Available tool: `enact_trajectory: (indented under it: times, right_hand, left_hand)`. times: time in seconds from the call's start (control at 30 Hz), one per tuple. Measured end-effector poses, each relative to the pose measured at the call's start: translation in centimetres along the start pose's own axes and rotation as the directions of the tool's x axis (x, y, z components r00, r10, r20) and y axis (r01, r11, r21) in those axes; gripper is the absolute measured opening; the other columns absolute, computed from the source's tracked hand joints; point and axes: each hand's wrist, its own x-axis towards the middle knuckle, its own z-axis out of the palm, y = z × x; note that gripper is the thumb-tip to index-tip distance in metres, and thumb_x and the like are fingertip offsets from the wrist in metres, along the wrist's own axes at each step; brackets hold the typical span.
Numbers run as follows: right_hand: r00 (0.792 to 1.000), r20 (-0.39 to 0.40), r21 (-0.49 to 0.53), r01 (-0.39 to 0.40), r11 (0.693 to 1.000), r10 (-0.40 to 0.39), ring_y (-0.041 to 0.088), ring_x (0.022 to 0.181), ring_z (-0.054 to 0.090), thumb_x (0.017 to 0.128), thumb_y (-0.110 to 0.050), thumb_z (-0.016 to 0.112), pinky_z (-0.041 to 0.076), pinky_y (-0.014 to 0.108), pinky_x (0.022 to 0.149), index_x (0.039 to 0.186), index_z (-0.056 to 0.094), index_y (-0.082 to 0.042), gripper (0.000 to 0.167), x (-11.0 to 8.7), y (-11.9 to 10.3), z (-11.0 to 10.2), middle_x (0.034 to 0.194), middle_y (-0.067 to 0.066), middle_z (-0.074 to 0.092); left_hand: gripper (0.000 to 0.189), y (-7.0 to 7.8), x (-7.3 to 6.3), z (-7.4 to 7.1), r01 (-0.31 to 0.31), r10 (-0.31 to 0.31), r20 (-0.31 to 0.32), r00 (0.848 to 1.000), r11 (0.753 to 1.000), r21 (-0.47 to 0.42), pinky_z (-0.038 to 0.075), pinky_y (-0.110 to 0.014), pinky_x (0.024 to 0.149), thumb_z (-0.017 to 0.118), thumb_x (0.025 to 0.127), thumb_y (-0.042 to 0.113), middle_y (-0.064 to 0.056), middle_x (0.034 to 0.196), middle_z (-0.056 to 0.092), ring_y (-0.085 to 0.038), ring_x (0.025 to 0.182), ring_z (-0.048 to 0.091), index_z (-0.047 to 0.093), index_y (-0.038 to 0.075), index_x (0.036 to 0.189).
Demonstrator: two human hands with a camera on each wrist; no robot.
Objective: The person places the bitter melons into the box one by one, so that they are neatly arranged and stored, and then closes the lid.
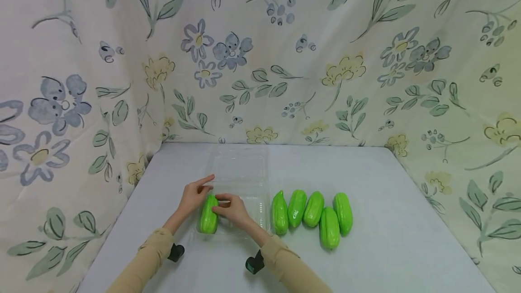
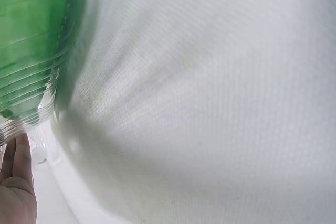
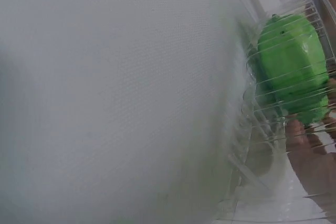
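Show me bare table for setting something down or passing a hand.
Largest patch: table right of the five loose gourds. Another: behind those gourds, bordered by lid on the left and curtain at the back.
Crowded: the box's left end, with boxed gourd, left hand and right hand; also between box and leftmost loose gourd.

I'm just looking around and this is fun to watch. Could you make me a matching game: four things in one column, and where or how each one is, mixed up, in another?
Things
1. Clear plastic box
2. Lone green vegetable
3. Group of five green vegetables
4. Flowered cloth

Place or state
A. Lying on the table, right of the box
B. Hanging behind the table
C. Open, its lid folded back
D. Inside the box, between the left hand and the right hand

Right pairs
1-C, 2-D, 3-A, 4-B
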Motion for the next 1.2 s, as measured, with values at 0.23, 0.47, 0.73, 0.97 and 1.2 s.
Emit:
enact_trajectory:
  times: [0.23,0.47,0.73,0.97,1.2]
  right_hand:
    - [1.0,-0.013,-0.043,0.005,0.999,-0.006,0.025,0.102,0.066,0.086,-0.018,0.07,0.056,0.03,0.077,0.123,0.061,-0.003,0.041,-0.4,-0.3,-0.5,0.123,0.015,0.063]
    - [1.0,0.005,-0.085,0.02,0.996,-0.02,0.027,0.102,0.066,0.086,-0.019,0.07,0.056,0.032,0.078,0.125,0.06,-0.002,0.043,-0.8,-0.6,-1.5,0.126,0.017,0.061]
    - [0.999,0.044,-0.132,0.026,0.991,-0.02,0.029,0.106,0.064,0.087,-0.023,0.069,0.054,0.036,0.082,0.127,0.059,-0.004,0.046,-1.6,-1.7,-2.9,0.128,0.016,0.06]
    - [0.996,0.086,-0.209,0.052,0.977,-0.035,0.027,0.109,0.062,0.089,-0.027,0.066,0.053,0.034,0.085,0.13,0.058,-0.007,0.046,-2.2,-2.5,-3.9,0.13,0.013,0.06]
    - [0.989,0.128,-0.243,0.104,0.964,-0.074,0.027,0.109,0.062,0.09,-0.027,0.064,0.053,0.033,0.084,0.131,0.057,-0.007,0.046,-3.2,-2.9,-5.2,0.131,0.014,0.059]
  left_hand:
    - [0.038,0.1,-0.1,-0.1,-0.017,0.017,0.004,1.0,1.0,0.013,0.03,-0.021,0.041,0.052,0.092,-0.005,-0.025,0.1,0.07,-0.003,0.042,0.036,0.059,0.005,0.128]
    - [0.038,0.4,-0.2,0.0,-0.013,0.013,0.002,1.0,1.0,0.011,0.03,-0.02,0.041,0.053,0.091,-0.006,-0.025,0.1,0.07,-0.002,0.042,0.032,0.059,0.003,0.128]
    - [0.038,0.3,0.0,-0.1,0.001,-0.001,0.015,1.0,1.0,0.004,0.031,-0.021,0.042,0.052,0.091,-0.006,-0.027,0.105,0.068,-0.003,0.047,0.043,0.058,0.002,0.129]
    - [0.038,0.3,0.1,-0.3,0.0,0.0,0.017,1.0,1.0,0.011,0.031,-0.021,0.042,0.052,0.092,-0.005,-0.026,0.102,0.069,-0.004,0.044,0.038,0.059,0.002,0.128]
    - [0.039,0.3,0.1,-0.1,0.004,-0.005,0.02,1.0,1.0,0.015,0.032,-0.021,0.043,0.052,0.091,-0.006,-0.027,0.105,0.068,-0.007,0.052,0.048,0.058,0.001,0.128]
